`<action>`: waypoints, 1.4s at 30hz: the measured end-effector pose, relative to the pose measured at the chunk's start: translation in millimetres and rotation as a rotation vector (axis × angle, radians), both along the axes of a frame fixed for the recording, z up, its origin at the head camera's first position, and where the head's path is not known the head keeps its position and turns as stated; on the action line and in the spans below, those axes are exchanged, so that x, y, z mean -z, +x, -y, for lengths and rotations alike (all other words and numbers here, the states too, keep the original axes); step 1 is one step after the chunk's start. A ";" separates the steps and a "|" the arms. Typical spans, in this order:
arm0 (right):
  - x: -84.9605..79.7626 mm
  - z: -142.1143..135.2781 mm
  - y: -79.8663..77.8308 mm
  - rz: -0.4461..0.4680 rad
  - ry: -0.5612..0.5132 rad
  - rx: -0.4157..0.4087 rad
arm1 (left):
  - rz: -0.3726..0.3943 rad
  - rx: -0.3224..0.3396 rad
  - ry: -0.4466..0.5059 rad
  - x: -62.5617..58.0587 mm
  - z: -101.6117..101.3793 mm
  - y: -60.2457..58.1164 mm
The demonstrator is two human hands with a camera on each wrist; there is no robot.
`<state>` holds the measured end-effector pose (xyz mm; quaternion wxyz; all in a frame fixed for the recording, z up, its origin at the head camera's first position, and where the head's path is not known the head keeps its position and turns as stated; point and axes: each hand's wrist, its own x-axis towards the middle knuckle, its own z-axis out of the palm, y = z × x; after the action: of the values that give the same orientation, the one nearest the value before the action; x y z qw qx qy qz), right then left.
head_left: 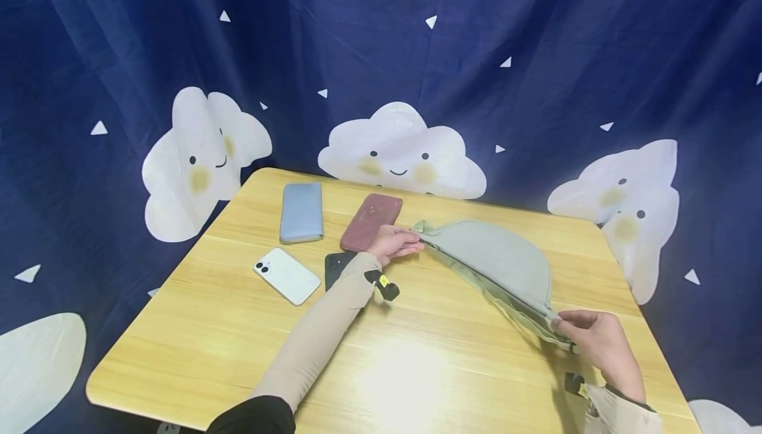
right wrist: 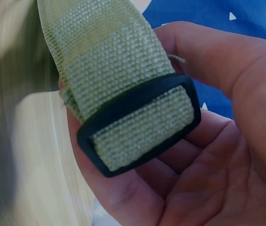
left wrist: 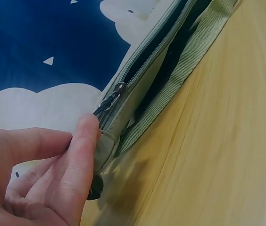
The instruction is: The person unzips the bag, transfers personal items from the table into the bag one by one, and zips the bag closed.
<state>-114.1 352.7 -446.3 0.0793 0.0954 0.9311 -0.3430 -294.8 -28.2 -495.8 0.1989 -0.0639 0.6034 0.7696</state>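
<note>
A pale grey-green waist bag (head_left: 500, 255) is held up over the right side of the table between both hands. At its far-left end, my left hand (head_left: 393, 242) pinches the black cord of the zipper pull (left wrist: 108, 102) between thumb and index finger. Above the slider, the zipper teeth (left wrist: 145, 56) stand parted, with a dark gap between them. My right hand (head_left: 607, 348) grips the bag's near-right end, thumb on one side and fingers on the other. There the woven strap (right wrist: 114, 52) runs through a black slide buckle (right wrist: 133, 102).
Left of the bag, a blue wallet (head_left: 301, 212), a dark red wallet (head_left: 372, 219) and a white phone (head_left: 288, 275) lie on the wooden table (head_left: 196, 328). A black phone (head_left: 338, 264) is partly hidden under the left forearm. Behind hangs a dark blue cloud-print curtain (head_left: 369, 37).
</note>
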 end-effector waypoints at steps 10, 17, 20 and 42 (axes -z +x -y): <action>1.2 -1.6 0.9 -0.015 0.007 0.001 | -0.022 0.011 -0.019 -4.3 1.9 1.3; 1.4 -4.1 1.2 -0.002 0.011 0.013 | -0.022 -0.011 -0.038 -3.0 4.8 -1.3; 1.2 -4.8 1.3 -0.004 0.018 0.013 | -0.019 -0.020 -0.026 -1.3 5.9 -3.4; -0.9 -3.4 2.4 -0.020 0.024 0.007 | -0.031 -0.035 -0.055 -10.7 16.2 -4.8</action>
<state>-111.7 356.1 -445.3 0.0678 0.0961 0.9355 -0.3332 -299.6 -44.4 -485.1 0.1740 -0.0680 0.6260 0.7571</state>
